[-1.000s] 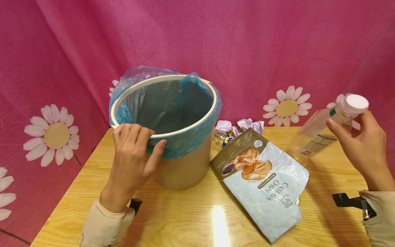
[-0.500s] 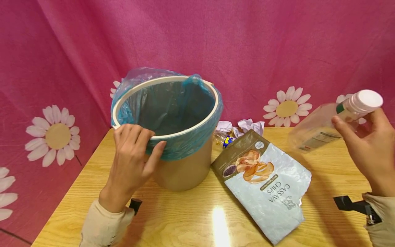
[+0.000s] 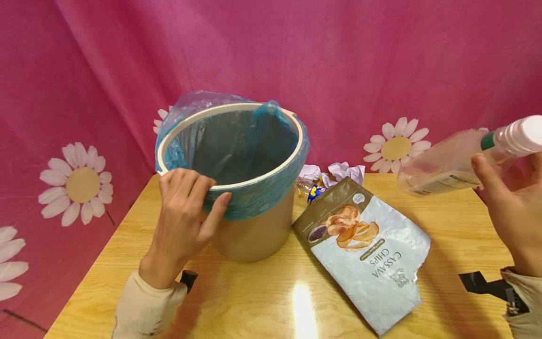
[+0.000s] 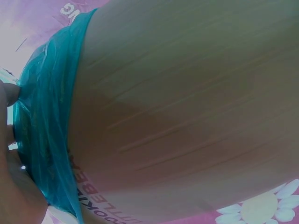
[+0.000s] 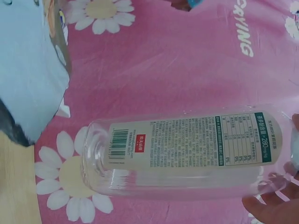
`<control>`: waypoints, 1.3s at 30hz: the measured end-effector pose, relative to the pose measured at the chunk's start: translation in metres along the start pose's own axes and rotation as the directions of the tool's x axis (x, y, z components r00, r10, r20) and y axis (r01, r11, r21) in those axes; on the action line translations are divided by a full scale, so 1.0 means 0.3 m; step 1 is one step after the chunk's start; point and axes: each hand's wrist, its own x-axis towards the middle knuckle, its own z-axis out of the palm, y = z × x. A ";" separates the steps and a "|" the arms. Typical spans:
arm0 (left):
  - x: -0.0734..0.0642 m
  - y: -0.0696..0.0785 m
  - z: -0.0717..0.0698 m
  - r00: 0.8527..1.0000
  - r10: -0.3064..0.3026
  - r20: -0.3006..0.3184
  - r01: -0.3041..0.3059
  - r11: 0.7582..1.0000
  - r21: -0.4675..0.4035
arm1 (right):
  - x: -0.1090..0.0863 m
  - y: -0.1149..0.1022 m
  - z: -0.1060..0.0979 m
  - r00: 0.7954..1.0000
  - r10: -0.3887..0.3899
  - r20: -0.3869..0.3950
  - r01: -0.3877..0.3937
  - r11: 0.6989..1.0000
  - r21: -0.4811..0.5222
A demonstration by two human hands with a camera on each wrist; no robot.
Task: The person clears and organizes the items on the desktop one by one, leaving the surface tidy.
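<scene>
My left hand (image 3: 182,216) grips the near rim of a beige bin (image 3: 254,235) lined with a blue plastic bag (image 3: 250,202). Its fingers go over the white rim ring (image 3: 254,181) and the thumb lies outside on the bag. At the far right, my right hand (image 3: 514,207) holds a clear plastic bottle (image 3: 444,165) near its white-capped neck. The bottle is tilted, its base toward the bin and off the table. In the right wrist view its printed label (image 5: 191,142) shows, while only fingertips of the hand appear at the edge.
An opened cassava chips bag (image 3: 364,254) lies flat right of the bin. Behind it are crumpled white papers (image 3: 345,172) and a small clear bottle with a blue label (image 3: 313,190), partly hidden. A pink flowered cloth (image 3: 330,70) hangs behind the wooden table (image 3: 250,301).
My right hand has moved right and slightly up with the bottle, which has tilted closer to horizontal, its base lifting from the table. The left hand keeps its grip on the bin rim.
</scene>
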 end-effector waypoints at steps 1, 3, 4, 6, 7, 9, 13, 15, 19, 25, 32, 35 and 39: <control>0.002 0.000 0.000 1.000 0.000 -0.001 0.000 1.000 -0.001 | 0.000 -0.006 0.003 1.000 -0.010 -0.005 0.010 1.000 0.006; 0.006 -0.001 0.001 1.000 0.002 -0.005 -0.002 1.000 -0.003 | 0.000 -0.017 0.006 0.999 -0.039 -0.009 0.038 0.998 -0.041; 0.009 -0.001 0.002 1.000 0.002 -0.008 -0.002 1.000 -0.003 | 0.000 -0.023 0.009 0.999 -0.041 -0.011 0.040 0.997 -0.059; 0.012 -0.001 0.005 1.000 0.008 -0.014 -0.008 1.000 -0.005 | 0.000 -0.033 0.014 0.999 -0.042 -0.013 0.041 0.998 -0.052; 0.014 -0.001 0.007 1.000 0.010 -0.017 -0.010 1.000 -0.006 | 0.000 -0.039 0.017 0.999 -0.043 -0.017 0.042 0.998 -0.049; 0.016 0.000 0.012 1.000 0.016 -0.023 -0.017 1.000 -0.008 | -0.001 -0.051 0.025 0.999 -0.046 -0.019 0.045 0.999 -0.030; 0.018 0.004 0.020 0.999 0.029 -0.028 -0.029 0.999 -0.017 | -0.003 -0.075 0.047 0.997 -0.068 -0.025 0.071 0.985 0.159; 0.019 0.005 0.022 0.999 0.033 -0.028 -0.033 0.999 -0.020 | -0.007 -0.087 0.060 0.997 -0.065 -0.030 0.071 0.960 0.271; 0.019 0.008 0.025 0.999 0.038 -0.037 -0.039 0.999 -0.025 | -0.015 -0.116 0.083 0.998 -0.043 -0.053 0.058 0.933 0.355; 0.015 0.015 0.037 0.998 0.043 -0.039 -0.045 0.999 -0.032 | 0.001 -0.167 0.117 0.995 -0.069 -0.077 0.097 0.886 0.453; 0.012 0.016 0.042 0.999 0.024 -0.034 -0.025 0.999 -0.026 | 0.030 -0.231 0.166 0.993 -0.084 -0.087 0.115 0.869 0.482; 0.011 0.014 0.042 0.999 0.021 -0.036 -0.022 1.000 -0.021 | 0.039 -0.245 0.181 0.993 -0.085 -0.077 0.113 0.859 0.500; 0.008 0.011 0.042 0.999 0.024 -0.035 -0.025 1.000 -0.019 | 0.054 -0.255 0.182 0.990 -0.124 -0.062 0.137 0.928 0.346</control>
